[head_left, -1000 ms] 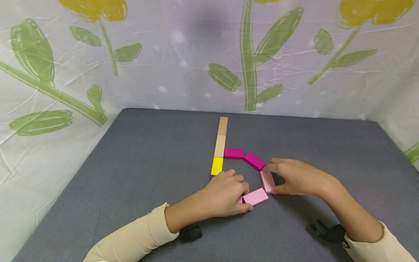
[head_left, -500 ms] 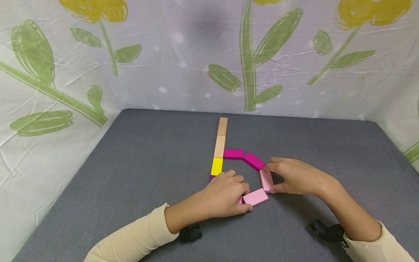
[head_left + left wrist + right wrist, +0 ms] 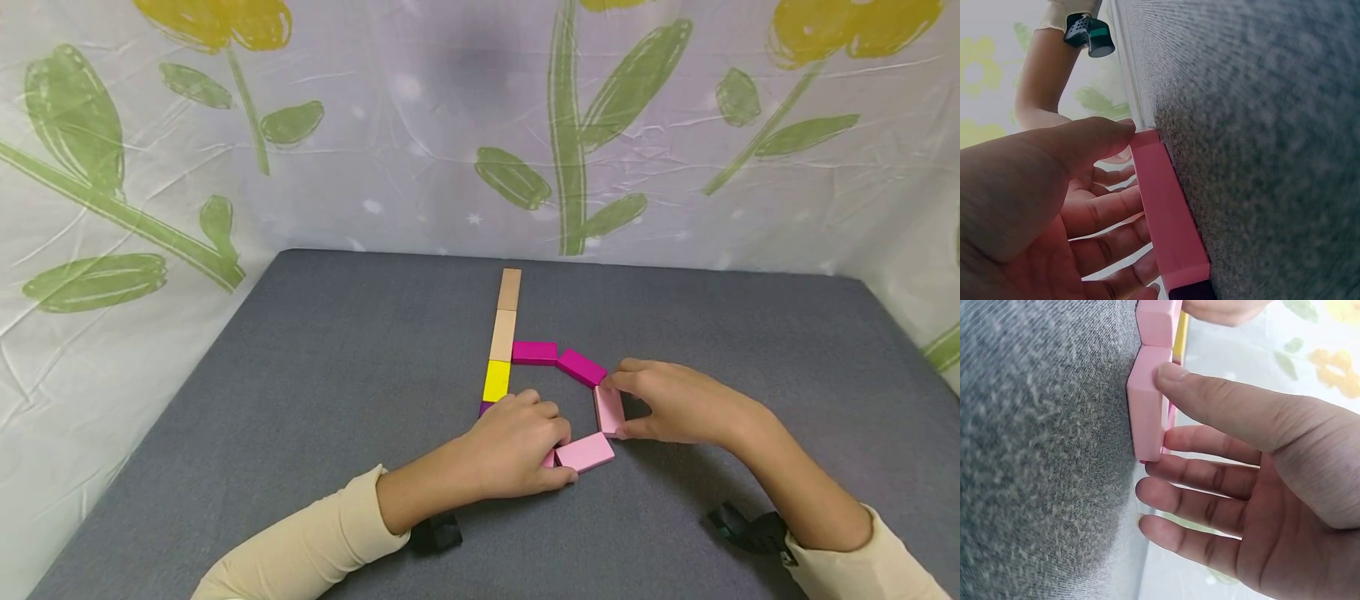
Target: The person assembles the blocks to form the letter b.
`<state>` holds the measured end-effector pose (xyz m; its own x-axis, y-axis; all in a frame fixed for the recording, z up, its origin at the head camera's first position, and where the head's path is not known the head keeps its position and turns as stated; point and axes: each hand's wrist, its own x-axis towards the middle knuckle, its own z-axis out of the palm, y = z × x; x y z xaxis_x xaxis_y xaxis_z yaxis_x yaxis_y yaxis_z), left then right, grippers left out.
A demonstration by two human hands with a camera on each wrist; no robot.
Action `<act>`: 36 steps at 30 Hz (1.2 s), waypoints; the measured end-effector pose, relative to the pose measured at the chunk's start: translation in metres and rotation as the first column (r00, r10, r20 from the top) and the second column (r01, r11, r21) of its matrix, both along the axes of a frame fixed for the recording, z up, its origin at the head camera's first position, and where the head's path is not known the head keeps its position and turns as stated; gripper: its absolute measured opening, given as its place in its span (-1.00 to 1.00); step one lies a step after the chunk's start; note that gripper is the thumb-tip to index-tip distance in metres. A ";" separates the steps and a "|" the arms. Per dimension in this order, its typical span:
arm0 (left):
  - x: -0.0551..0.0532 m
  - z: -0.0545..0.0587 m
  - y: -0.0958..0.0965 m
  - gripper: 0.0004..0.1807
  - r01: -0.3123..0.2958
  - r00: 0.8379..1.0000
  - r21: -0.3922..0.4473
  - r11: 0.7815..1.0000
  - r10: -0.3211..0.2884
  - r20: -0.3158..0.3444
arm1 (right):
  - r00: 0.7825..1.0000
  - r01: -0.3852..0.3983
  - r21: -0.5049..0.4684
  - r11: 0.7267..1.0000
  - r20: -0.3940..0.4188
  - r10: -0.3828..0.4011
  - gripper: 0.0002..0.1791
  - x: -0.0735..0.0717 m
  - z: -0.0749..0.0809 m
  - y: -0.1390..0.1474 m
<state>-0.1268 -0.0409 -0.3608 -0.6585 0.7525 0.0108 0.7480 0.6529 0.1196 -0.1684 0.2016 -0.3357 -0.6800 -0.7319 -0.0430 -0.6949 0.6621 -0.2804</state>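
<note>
My right hand pinches a light pink block by its ends, thumb at the near end and index finger at the far one. The right wrist view shows the thumb against that block. My left hand holds a second light pink block, fingers curled over its left part. Another pink block shows as a sliver under that hand; the rest is hidden. In the left wrist view, the thumb and fingers grip along a pink face. Two magenta blocks continue the curve at the top.
A straight row runs away from me: two tan wooden blocks, a yellow block and a purple block partly under my left hand. Everything lies on a grey cloth surface. Behind it hangs a flower-print sheet.
The pink block in my right hand has slid slightly away from me and left, close up to the magenta block's end. My left hand has stayed in place.
</note>
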 end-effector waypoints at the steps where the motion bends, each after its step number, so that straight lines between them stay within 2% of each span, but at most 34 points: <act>1: 0.000 0.000 0.000 -0.67 0.000 1.000 -0.001 1.000 0.000 0.001 | 1.000 0.001 -0.002 1.000 0.001 -0.001 -0.51 0.000 0.000 0.000; 18: 0.000 0.001 0.000 -0.66 0.001 1.000 -0.005 1.000 -0.001 0.029 | 1.000 0.017 -0.018 1.000 0.008 -0.017 -0.52 0.000 -0.002 0.001; 25: -0.001 0.001 -0.001 -0.68 0.002 1.000 -0.005 1.000 -0.002 -0.001 | 1.000 0.016 -0.022 1.000 0.022 -0.016 -0.52 -0.001 -0.001 0.001; 36: -0.001 0.005 -0.003 -0.63 -0.055 0.998 -0.066 0.996 0.053 -0.023 | 0.999 0.026 -0.033 0.999 0.048 -0.024 -0.51 -0.002 -0.002 0.003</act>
